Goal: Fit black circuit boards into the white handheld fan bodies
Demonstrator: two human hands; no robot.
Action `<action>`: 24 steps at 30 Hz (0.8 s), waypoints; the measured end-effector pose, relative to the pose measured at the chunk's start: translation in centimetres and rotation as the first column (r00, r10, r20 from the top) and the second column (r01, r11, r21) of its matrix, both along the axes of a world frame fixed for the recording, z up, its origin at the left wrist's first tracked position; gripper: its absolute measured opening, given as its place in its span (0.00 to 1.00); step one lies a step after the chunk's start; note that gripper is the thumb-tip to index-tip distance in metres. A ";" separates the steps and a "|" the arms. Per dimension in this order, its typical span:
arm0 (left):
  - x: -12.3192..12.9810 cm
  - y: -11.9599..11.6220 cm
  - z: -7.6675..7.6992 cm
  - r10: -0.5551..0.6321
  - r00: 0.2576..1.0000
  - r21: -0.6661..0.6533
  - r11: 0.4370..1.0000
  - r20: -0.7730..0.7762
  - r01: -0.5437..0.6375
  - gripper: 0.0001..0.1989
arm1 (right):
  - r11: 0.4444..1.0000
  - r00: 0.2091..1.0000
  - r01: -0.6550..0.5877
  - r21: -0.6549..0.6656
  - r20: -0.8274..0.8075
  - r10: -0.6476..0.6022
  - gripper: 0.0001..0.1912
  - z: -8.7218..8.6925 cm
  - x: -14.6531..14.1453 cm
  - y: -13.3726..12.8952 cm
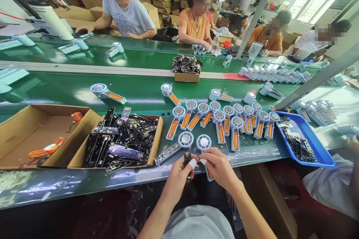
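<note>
Narrow black circuit board [187, 158] being held lengthwise in left hand [178, 170]; pale-blue fan unit [203, 142] lying round-face-up on worktop [252, 155].

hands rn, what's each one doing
Left hand: closed, holding a small black circuit board.
Right hand: fingers pinched beside the board; what they grip can't be told.

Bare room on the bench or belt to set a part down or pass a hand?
Green belt: between the orange-strip unit behind the board-filled carton and the next unit right. Bench: narrow front strip before that carton. Crowded: beyond the right hand, clustered units reach the blue tray.
</note>
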State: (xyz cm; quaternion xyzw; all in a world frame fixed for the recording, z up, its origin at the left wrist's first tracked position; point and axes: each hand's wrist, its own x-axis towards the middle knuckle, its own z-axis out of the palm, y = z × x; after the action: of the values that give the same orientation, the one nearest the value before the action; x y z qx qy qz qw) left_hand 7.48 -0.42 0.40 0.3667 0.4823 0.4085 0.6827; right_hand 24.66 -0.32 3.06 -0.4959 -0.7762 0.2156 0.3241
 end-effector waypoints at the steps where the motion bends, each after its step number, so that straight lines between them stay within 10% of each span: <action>1: -0.1 -0.2 0.1 -0.004 1.000 0.007 1.000 -0.002 0.004 0.18 | 1.000 1.000 0.003 -0.008 -0.011 -0.003 0.13 0.0 0.1 0.0; 24: 0.4 -0.2 0.9 -0.086 0.915 0.167 0.972 -0.394 0.164 0.17 | 0.994 0.948 -0.059 0.097 0.318 0.025 0.13 0.9 -0.8 -0.3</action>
State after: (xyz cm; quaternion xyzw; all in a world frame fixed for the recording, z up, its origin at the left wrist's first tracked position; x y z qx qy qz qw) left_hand 7.89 -0.64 1.27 0.5356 0.5394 0.3296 0.5599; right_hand 23.85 -0.59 3.94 -0.4897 -0.8387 0.0992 0.2166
